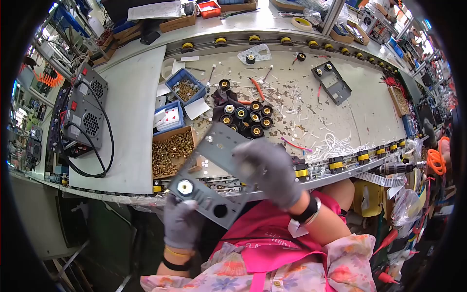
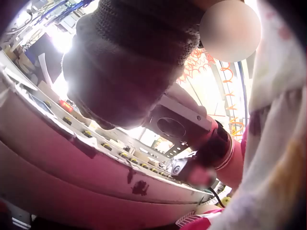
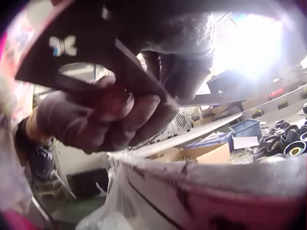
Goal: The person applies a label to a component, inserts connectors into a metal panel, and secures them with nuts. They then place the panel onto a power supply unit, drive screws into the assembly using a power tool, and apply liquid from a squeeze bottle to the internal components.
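A grey metal panel (image 1: 226, 141) with rectangular cutouts and a round hole is held tilted over the bench's front edge. My gloved left hand (image 1: 182, 224) grips its lower left edge. In the right wrist view, the left hand's fingers (image 3: 136, 115) curl around the panel beside a cutout. Right by the left thumb, a black round foot with a bright metal centre (image 1: 185, 187) sits on the panel. My gloved right hand (image 1: 270, 170) holds the panel's right edge, its fingertips blurred. Several loose black round feet (image 1: 241, 113) lie clustered on the bench beyond the panel.
A cardboard box of brass screws (image 1: 170, 153) stands left of the panel, with two blue bins (image 1: 184, 87) behind it. Another panel (image 1: 332, 82) lies at the back right. Grey boxed units with black cables (image 1: 85, 109) stand far left. White scraps (image 1: 335, 146) litter the bench.
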`<action>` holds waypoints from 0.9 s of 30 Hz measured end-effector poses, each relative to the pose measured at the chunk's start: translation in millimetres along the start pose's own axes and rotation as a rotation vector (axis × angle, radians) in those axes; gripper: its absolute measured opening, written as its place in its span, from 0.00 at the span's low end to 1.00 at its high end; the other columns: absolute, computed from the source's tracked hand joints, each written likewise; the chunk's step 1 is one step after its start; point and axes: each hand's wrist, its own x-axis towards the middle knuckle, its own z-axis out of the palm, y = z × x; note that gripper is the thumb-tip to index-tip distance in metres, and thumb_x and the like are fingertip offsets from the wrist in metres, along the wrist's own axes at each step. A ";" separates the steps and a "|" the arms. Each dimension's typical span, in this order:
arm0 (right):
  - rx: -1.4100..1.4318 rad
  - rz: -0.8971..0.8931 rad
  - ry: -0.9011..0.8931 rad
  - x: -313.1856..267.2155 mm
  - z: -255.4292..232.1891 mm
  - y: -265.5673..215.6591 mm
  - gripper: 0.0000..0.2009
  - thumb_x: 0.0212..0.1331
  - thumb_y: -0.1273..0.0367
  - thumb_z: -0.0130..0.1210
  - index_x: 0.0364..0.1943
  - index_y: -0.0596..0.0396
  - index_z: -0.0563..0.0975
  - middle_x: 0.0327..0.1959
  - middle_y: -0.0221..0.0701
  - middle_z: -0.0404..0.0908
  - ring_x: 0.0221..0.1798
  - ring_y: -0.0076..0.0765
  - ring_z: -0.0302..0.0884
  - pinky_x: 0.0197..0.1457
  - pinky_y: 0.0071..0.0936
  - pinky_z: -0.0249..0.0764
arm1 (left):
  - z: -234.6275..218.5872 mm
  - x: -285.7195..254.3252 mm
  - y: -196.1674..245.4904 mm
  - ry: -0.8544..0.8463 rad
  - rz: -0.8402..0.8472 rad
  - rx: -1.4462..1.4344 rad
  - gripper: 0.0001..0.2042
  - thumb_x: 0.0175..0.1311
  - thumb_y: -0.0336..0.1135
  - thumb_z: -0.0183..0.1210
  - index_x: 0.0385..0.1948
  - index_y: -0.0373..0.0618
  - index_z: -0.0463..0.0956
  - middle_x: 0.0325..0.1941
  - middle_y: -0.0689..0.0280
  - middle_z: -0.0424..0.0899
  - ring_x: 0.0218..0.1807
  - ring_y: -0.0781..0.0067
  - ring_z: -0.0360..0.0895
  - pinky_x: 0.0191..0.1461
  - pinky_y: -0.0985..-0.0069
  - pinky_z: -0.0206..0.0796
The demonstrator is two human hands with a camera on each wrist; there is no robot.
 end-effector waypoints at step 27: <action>-0.172 0.341 -0.087 6.1 -37.2 78.4 0.21 0.42 0.77 0.61 0.46 0.59 0.74 0.39 0.37 0.77 0.39 0.36 0.79 0.45 0.28 0.76 | -110.9 76.7 0.7 0.031 0.554 1.259 0.28 0.55 0.22 0.56 0.62 0.42 0.63 0.57 0.58 0.71 0.47 0.74 0.76 0.49 0.79 0.71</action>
